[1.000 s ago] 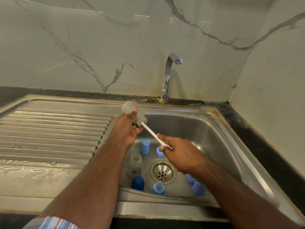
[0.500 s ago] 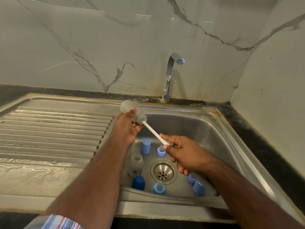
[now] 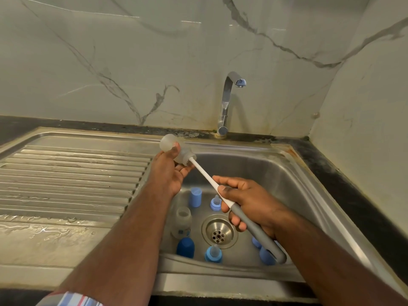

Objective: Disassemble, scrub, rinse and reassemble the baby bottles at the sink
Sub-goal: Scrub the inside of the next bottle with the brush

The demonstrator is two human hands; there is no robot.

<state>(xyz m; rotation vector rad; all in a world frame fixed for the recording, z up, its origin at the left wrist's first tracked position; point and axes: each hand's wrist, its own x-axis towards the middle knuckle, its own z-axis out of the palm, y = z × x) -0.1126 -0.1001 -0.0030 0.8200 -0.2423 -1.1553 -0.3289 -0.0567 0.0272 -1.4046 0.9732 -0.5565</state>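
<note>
Scrub stage here. My left hand (image 3: pixel 171 171) is wrapped around a clear bottle (image 3: pixel 174 150), tipped on its side over the back-left corner of the sink (image 3: pixel 309 186), mouth pointing toward me and to the right. My right hand (image 3: pixel 245 202) has its fingers curled tight on the bottle brush (image 3: pixel 234 205), right where the white shaft meets the grey handle, and the head is buried inside the bottle so I can't see the bristles at all.

By my guess the next move is more in-and-out plus some twisting to hit the base, then a rinse, which means a hand has to free up for the tap (image 3: pixel 227 102). It's off right now, no water coming out.

Down in the basin there's another clear bottle (image 3: pixel 181 221) standing by the drain (image 3: pixel 219 231), plus blue bits scattered around: a tall cap (image 3: pixel 195 197), 2 collars with teats, one behind the drain (image 3: pixel 216 203) and one in front (image 3: pixel 213 253), a dark blue cap (image 3: pixel 185 247), and more blue pieces half hidden under my wrist.

Steel draining board (image 3: pixel 66 180) on the left is wet near the front edge. Marble-look wall (image 3: pixel 154 62) behind, dark countertop (image 3: pixel 344 180) round the rim.
</note>
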